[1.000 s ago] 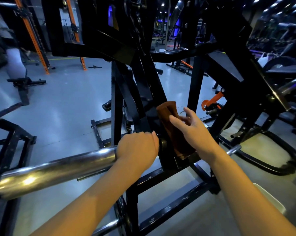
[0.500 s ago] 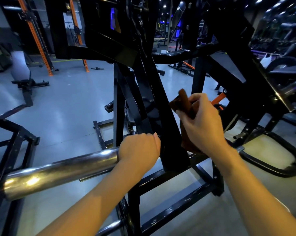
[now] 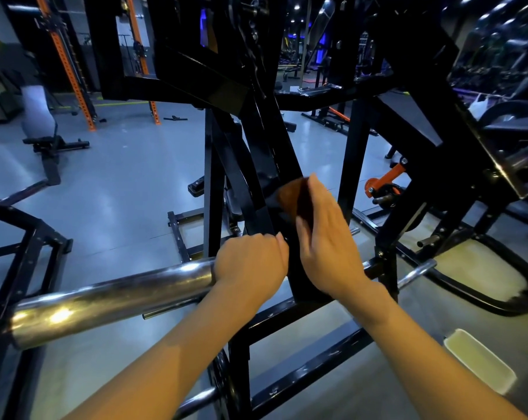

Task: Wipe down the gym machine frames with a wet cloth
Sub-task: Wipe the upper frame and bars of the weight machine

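The left hand (image 3: 252, 265) is seen from behind, knuckles up, with its fingers curled round the inner end of a chrome sleeve bar (image 3: 111, 295). The bar is gripped where it meets the black machine frame (image 3: 274, 140). The left forearm runs up from the bottom edge of the view, slanting right toward the bar.

The right hand (image 3: 326, 237) is held with its back toward the camera and its fingers straight and together, pointing up and slightly left. The palm side is laid flat against a brown cloth (image 3: 293, 195), and the cloth is pressed onto the slanted black upright of the frame. The cloth's upper part shows past the fingertips; the rest is hidden under the hand. Whether the thumb is hooked round the cloth cannot be told, as both cloth and hand are blurred. The right forearm enters from the lower right corner of the view and rises leftward to the wrist. The two hands are just beside each other, with the frame's upright between them.

A grey floor (image 3: 120, 192) carries the machine. An orange rack post (image 3: 71, 68) stands at the upper left, well apart from the hands. A pale rectangular tray (image 3: 481, 359) lies on the floor at the lower right.
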### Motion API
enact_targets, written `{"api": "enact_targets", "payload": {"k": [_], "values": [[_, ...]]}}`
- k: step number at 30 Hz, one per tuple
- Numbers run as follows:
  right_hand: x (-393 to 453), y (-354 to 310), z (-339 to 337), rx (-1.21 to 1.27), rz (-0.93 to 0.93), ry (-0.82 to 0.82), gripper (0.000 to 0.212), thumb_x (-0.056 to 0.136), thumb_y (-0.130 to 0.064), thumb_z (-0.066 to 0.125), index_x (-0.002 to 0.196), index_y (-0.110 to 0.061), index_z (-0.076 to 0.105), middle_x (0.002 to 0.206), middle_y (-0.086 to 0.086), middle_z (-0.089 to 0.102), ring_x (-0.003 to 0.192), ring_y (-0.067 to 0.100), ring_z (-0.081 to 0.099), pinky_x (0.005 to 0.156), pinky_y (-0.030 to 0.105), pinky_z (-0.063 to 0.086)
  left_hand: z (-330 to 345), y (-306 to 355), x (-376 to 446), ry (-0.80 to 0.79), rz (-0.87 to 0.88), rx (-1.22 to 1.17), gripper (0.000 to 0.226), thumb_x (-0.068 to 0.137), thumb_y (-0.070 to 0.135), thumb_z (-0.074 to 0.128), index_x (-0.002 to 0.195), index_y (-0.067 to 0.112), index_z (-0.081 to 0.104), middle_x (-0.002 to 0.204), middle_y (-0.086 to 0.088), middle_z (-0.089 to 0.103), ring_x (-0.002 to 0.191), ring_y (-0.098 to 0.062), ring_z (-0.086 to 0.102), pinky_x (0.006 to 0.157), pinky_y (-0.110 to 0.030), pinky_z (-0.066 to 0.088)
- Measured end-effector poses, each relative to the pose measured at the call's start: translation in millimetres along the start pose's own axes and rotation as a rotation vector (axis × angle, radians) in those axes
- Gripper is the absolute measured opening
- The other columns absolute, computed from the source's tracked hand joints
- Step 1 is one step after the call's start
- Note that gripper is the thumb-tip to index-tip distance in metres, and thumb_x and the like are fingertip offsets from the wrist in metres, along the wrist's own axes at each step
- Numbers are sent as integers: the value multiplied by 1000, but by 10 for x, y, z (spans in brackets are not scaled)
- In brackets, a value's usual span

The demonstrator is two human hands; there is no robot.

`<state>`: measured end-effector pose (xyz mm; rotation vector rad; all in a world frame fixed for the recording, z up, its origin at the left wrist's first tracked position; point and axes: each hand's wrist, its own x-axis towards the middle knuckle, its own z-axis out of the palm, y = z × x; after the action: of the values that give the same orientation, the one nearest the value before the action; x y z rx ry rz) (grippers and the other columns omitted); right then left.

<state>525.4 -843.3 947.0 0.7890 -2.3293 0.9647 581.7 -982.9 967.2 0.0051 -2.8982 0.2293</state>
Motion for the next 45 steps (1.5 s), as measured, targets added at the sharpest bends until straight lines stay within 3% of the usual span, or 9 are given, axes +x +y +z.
{"api": "enact_targets", "payload": {"k": [2, 7, 10, 13, 16, 20, 32, 38, 45], "values": [[406, 47, 65, 68, 115, 23, 65, 109, -26, 48, 165, -17, 16, 169, 3, 25, 154, 14, 25, 123, 21, 20, -2, -14, 5, -9, -15, -18, 49, 109, 27, 16, 108, 12, 62, 61, 1, 42, 45, -18, 33, 48, -32, 24], [861, 133, 148, 111, 258, -34, 52, 109, -39, 35, 159, -27, 31, 154, 1, 46, 133, 20, 50, 112, 52, 45, -16, -3, -4, -10, -15, -62, 46, 108, 22, 15, 109, 11, 59, 62, 0, 40, 46, -19, 33, 49, -31, 28], [253, 133, 96, 36, 182, -42, 53, 110, -40, 36, 162, -34, 26, 165, -12, 32, 143, 20, 43, 116, 44, 42, -14, 2, 10, -7, -52, -51, 49, 110, 27, 16, 100, 12, 62, 60, 0, 43, 45, -18, 33, 55, -34, 35], [-385, 66, 25, -39, 197, -4, 57, 110, -37, 39, 164, -33, 24, 173, -13, 9, 148, 19, 36, 108, 28, 43, -22, 37, 9, -10, -53, -71, 39, 110, 22, 21, 116, 10, 58, 62, -2, 38, 46, -19, 31, 48, -33, 27], [-355, -12, 83, -121, 239, 50, 56, 109, -33, 41, 163, -29, 26, 173, 5, 5, 147, 31, 38, 104, 42, 54, -5, 38, 35, -18, -67, -76, 39, 110, 23, 22, 115, 11, 58, 62, -2, 39, 48, -20, 35, 49, -33, 29], [278, -78, 210, -126, 256, 68, 55, 110, -33, 37, 163, -24, 24, 167, 10, 26, 143, 31, 39, 112, 49, 43, -11, 48, 56, -73, -91, -90, 40, 111, 32, 20, 105, 16, 57, 64, -1, 40, 51, -18, 37, 62, -37, 39], [137, -35, 163, -193, 154, -21, 58, 110, -34, 37, 165, -32, 18, 174, -3, 8, 156, 24, 19, 109, 51, 48, 9, 24, 47, -53, -50, 0, 41, 111, 32, 19, 89, 18, 51, 61, -2, 42, 49, -19, 39, 52, -34, 33], [839, -96, 213, -136, 135, -23, 61, 111, -35, 36, 166, -25, 11, 174, -1, 7, 157, 26, 17, 113, 52, 44, -119, -2, -27, -65, 115, 97, 22, 107, 11, 34, 117, 11, 54, 64, -2, 31, 47, -21, 30, 51, -35, 39], [359, -55, 145, -191, 123, -61, 61, 111, -35, 38, 166, -23, 15, 174, -3, 5, 160, 20, 8, 121, 42, 31, -116, 1, -12, -99, 92, 77, 13, 105, 14, 42, 113, 13, 53, 64, -1, 32, 52, -21, 43, 52, -35, 44]]}}
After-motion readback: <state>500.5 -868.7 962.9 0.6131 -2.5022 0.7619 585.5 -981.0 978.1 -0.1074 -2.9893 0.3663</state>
